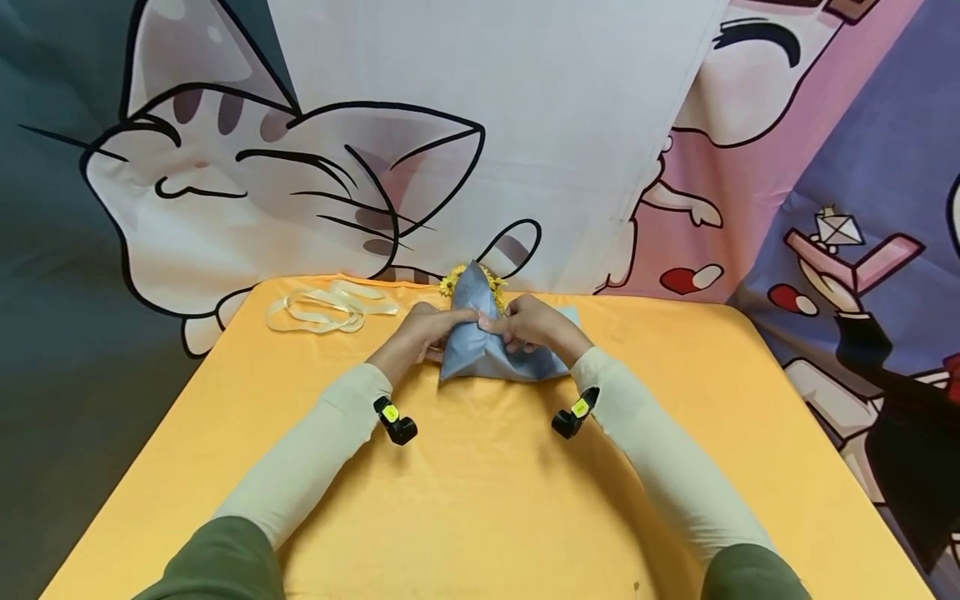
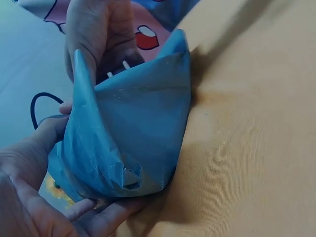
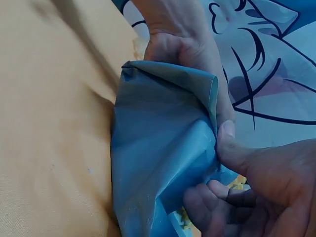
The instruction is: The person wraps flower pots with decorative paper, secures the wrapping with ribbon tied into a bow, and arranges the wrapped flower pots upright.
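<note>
A sheet of blue wrapping paper (image 1: pixel 474 350) is folded around a small bunch of yellow flowers (image 1: pixel 452 282) at the far side of the table. My left hand (image 1: pixel 429 325) holds the wrap from its left side, thumb on the front and fingers underneath. Opposite it, my right hand (image 1: pixel 534 323) pinches the paper near the middle with thumb and fingers. White stem ends (image 2: pixel 126 65) show past the paper's edge in the left wrist view. From the right wrist, the paper (image 3: pixel 153 143) looks creased and hollow at its loose lower part. Most of the flowers are hidden by the paper.
A pale yellow ribbon (image 1: pixel 318 310) lies in loose loops at the table's back left. An orange cloth covers the table (image 1: pixel 465 500). Right behind its far edge hangs a cartoon-printed curtain (image 1: pixel 570 167).
</note>
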Tool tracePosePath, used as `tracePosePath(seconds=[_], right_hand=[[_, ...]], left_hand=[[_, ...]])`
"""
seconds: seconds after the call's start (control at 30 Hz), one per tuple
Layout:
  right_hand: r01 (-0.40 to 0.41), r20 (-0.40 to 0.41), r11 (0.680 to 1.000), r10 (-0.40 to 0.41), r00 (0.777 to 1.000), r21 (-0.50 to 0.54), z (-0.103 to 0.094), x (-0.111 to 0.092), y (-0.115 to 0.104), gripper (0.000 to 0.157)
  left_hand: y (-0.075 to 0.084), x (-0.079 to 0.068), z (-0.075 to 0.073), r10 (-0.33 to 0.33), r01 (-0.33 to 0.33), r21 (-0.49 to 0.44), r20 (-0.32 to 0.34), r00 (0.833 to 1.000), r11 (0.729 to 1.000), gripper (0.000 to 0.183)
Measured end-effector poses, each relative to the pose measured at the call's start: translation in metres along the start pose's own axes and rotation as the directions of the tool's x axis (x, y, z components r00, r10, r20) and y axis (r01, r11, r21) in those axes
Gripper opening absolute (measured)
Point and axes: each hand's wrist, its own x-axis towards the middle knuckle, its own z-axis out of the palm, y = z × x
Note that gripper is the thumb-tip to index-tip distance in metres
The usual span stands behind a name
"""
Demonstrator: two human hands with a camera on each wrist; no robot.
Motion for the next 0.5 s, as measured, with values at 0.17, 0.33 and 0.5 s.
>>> tracePosePath(seconds=[0.17,0.33,0.5], right_hand=[[-0.015,-0.184,0.982,-0.021,0.983,-0.19,-0.015,-0.018,0.009,0.065],[-0.202,-0.262,0.933,0.124,0.957,-0.297,-0.044,-0.04,0.042,0.072],[-0.275,-0.08,0.953,0.266,0.961,-0.126,-0.054,-0.045,0.074,0.068]], left_hand=[[-0.001,-0.002,0.0,0.113,-0.113,0.028,0.002,0.994,0.993,0.046],[-0.005,-0.002,-0.003,0.345,-0.34,0.16,-0.008,0.938,0.927,0.058],[-0.01,0.003,-0.006,0.534,-0.535,0.257,0.081,0.842,0.805,0.05]])
